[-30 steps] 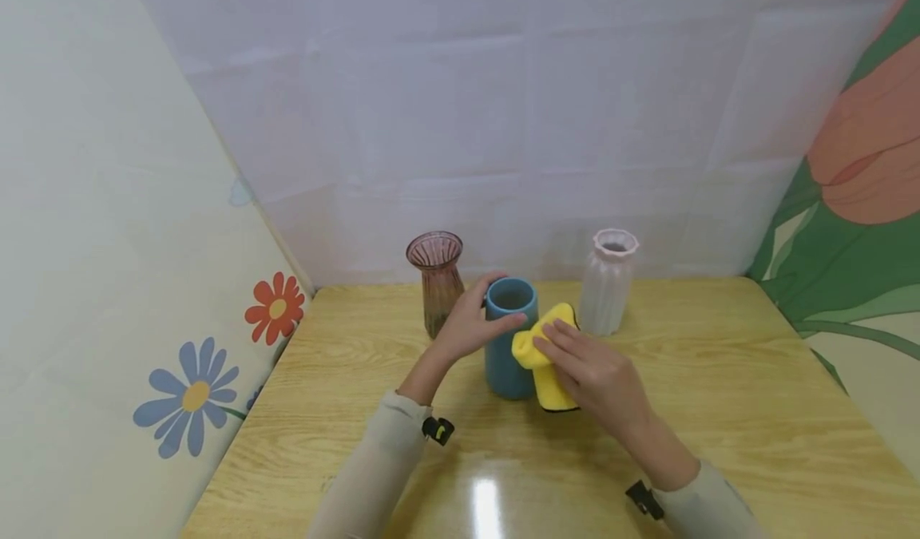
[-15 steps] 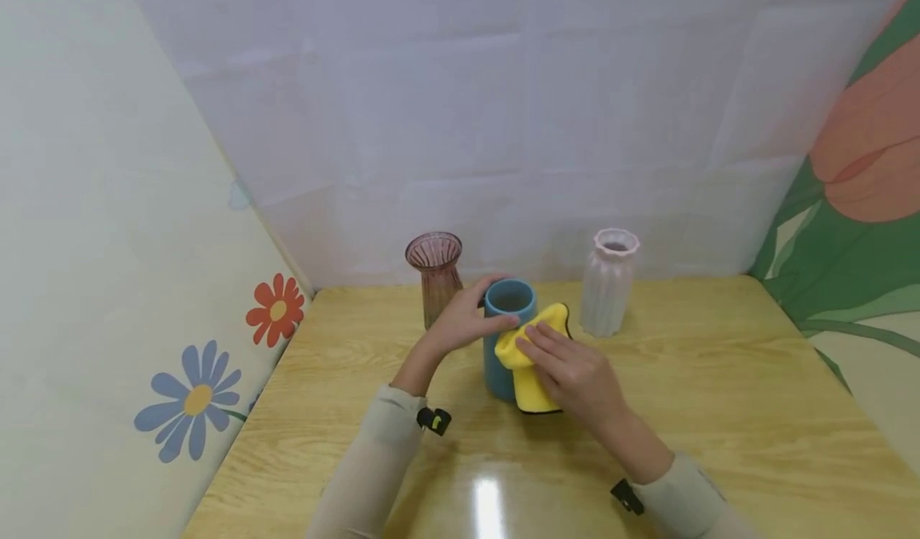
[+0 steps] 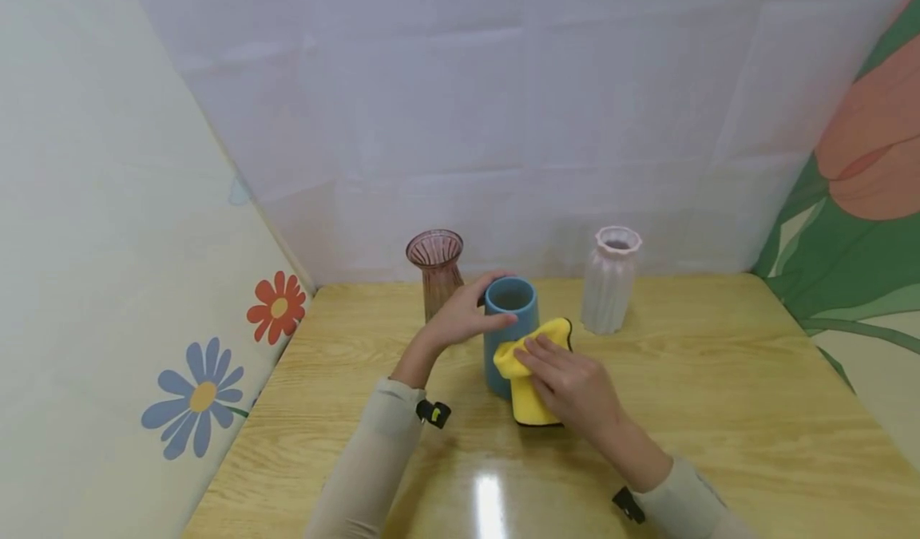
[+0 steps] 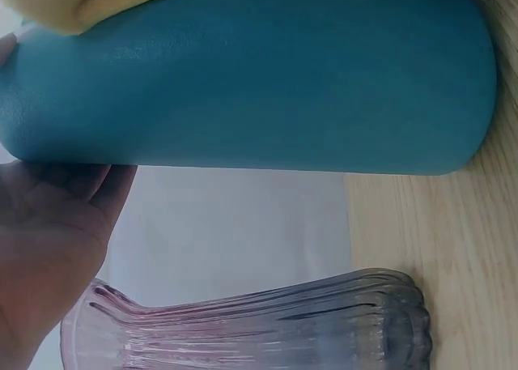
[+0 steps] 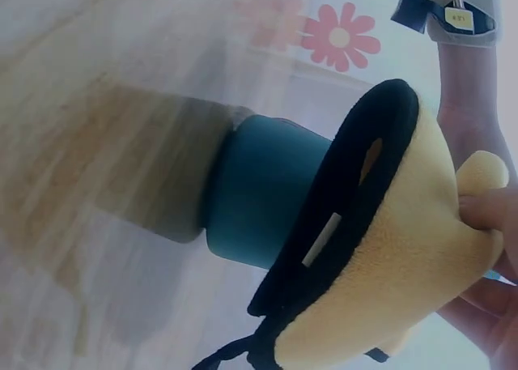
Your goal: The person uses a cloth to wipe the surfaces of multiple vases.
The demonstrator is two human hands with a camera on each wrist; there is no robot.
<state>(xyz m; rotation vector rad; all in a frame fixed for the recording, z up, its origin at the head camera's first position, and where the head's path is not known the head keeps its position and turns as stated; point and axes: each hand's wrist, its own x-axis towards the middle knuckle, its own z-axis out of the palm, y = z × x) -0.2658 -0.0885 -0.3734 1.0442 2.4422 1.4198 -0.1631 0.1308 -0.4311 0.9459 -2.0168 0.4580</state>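
A blue cylindrical vase [image 3: 498,375] stands upright on the table. My left hand [image 3: 460,317] grips it near the rim, thumb across the front and fingers round the back; the left wrist view shows the palm beside the vase's smooth side. A yellow cloth [image 3: 530,402] with dark edging is pinched in my right hand [image 3: 580,387] and lies against the vase's front right side. In the right wrist view, the hanging cloth [image 5: 396,248] covers much of the vase, whose lower part [image 5: 263,192] shows beyond the dark edge.
Behind my left hand stands a pinkish ribbed glass vase [image 3: 437,271]. A white fluted vase [image 3: 607,291] is at the back right. The wood-grain table [image 3: 719,395] ends at a pale cloth backdrop [image 3: 460,124], with flower-printed walls on both sides.
My right hand has moved the yellow cloth leftward across the blue vase's front, then slightly down. My left hand keeps its grip near the rim.
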